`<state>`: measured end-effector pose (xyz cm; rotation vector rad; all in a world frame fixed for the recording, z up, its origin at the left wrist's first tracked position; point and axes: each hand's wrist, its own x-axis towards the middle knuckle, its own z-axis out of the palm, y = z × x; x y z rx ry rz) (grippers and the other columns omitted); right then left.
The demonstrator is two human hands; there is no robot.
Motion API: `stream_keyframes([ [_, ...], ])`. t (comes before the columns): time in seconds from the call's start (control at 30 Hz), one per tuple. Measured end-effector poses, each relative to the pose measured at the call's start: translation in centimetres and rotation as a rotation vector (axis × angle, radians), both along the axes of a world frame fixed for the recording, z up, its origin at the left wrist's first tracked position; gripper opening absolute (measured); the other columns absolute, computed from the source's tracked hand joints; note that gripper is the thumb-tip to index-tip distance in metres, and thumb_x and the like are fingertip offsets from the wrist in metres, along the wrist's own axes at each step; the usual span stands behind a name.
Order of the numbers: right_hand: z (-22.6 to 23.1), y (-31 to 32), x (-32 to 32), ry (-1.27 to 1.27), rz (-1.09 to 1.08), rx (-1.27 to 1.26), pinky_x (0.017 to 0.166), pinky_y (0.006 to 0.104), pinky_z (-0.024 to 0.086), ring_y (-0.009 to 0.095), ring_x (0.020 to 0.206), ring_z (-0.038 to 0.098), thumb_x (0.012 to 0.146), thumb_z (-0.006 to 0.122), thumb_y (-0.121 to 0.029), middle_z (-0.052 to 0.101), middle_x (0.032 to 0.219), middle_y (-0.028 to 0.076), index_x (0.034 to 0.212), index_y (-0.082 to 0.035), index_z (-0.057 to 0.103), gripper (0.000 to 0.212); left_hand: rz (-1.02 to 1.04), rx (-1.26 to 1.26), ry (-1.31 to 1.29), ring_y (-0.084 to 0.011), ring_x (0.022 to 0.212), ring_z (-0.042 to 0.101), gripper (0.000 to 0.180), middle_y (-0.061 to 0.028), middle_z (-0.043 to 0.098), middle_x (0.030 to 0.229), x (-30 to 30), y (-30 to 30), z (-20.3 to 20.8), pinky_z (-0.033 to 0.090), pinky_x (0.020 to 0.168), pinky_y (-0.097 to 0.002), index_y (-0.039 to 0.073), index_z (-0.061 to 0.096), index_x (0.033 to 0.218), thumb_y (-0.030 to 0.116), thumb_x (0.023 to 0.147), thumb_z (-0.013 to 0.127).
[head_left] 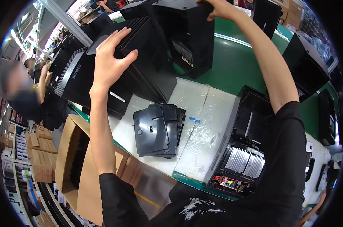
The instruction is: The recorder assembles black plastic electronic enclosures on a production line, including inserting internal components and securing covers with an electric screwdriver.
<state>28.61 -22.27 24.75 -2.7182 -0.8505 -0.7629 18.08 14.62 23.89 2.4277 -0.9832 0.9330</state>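
Observation:
My left hand (pixel 111 62) lies against the ribbed top of a tall black cabinet (pixel 152 64), its fingers stretched out and the thumb spread away. My right hand (pixel 220 9) reaches to the far side, its fingers hooked over the upper corner of another black cabinet (pixel 201 41). That cabinet stands upright, with an opening low on its front where a circuit board and metal part (pixel 182 53) show. Part of the right hand is cut off by the picture's upper edge. Between my arms a loose stack of flat black plastic panels (pixel 150 130) rests on the white padded sheet (pixel 201 151).
At right an open black housing (pixel 251 113) holds silver heat sinks (pixel 245 162), wires and a circuit board. A cardboard box (pixel 75 159) stands open at lower left. More black cabinets (pixel 307 62) stand on the green bench (pixel 232 60). A co-worker (pixel 23 90) is at far left.

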Motion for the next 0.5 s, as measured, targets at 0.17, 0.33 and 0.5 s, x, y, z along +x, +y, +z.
stream_keyframes([
  [0.17, 0.3, 0.4, -0.8, 0.025, -0.026, -0.021, 0.085, 0.0393, 0.047, 0.033, 0.098, 0.058, 0.047, 0.083, -0.016, 0.061, 0.102, 0.018, 0.111, -0.003, 0.055, 0.071, 0.002, -0.008, -0.031, -0.0278, 0.121, 0.048, 0.051, -0.0130, 0.057, 0.123, 0.2, 0.0, -0.5, 0.035, 0.102, -0.0362, 0.008, 0.059, 0.118, 0.020, 0.069, 0.068],
  [0.33, 1.7, 1.3, -2.8, 0.148, -0.120, 0.003, 0.088, 0.0386, 0.046, 0.035, 0.101, 0.057, 0.051, 0.082, -0.038, 0.060, 0.106, 0.022, 0.112, 0.001, 0.054, 0.078, -0.011, -0.044, -0.054, -0.0265, 0.120, 0.049, 0.050, -0.0073, 0.059, 0.121, 0.5, -0.1, -0.5, 0.032, 0.103, -0.0389, 0.012, 0.061, 0.115, 0.024, 0.068, 0.068],
  [0.5, 3.3, 5.6, -7.9, 0.426, -0.292, 0.022, 0.099, 0.0414, 0.038, 0.036, 0.118, 0.047, 0.058, 0.064, -0.070, 0.046, 0.127, 0.029, 0.121, 0.008, 0.048, 0.102, 0.013, -0.034, -0.039, -0.0270, 0.119, 0.049, 0.049, -0.0073, 0.059, 0.121, 0.2, -0.7, -0.2, 0.033, 0.103, -0.0378, 0.011, 0.061, 0.114, 0.023, 0.067, 0.068],
])
